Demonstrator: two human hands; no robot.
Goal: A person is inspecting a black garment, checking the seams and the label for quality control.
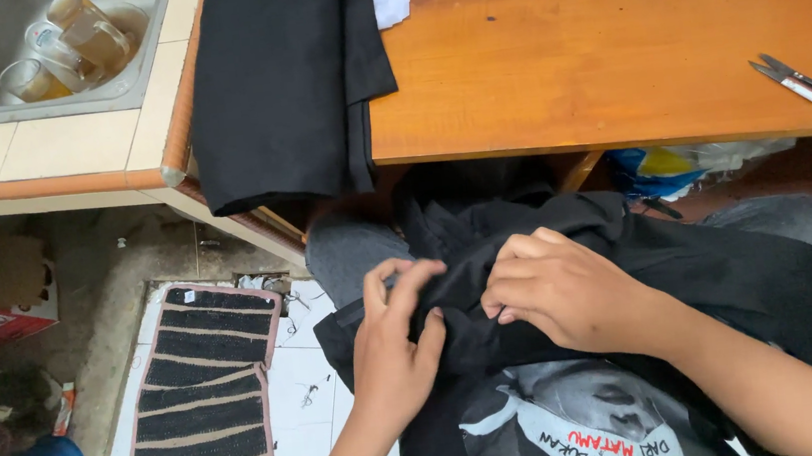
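both hands work a crumpled black cloth garment (671, 260) bunched on the lap: the left hand (393, 345) pinches a fold at its nine o'clock edge, the right hand (558, 287) closes over it, seemingly to steady it. small metal thread snips (803, 86) rest at two o'clock on the orange wooden table (588, 48).

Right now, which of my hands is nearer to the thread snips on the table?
Right. The right hand is on the black cloth below-left of the snips; the left hand is farther left.

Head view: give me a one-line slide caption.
Seated at a wooden table, a person's left hand and right hand work black fabric on the lap, thread snips lying nearby.
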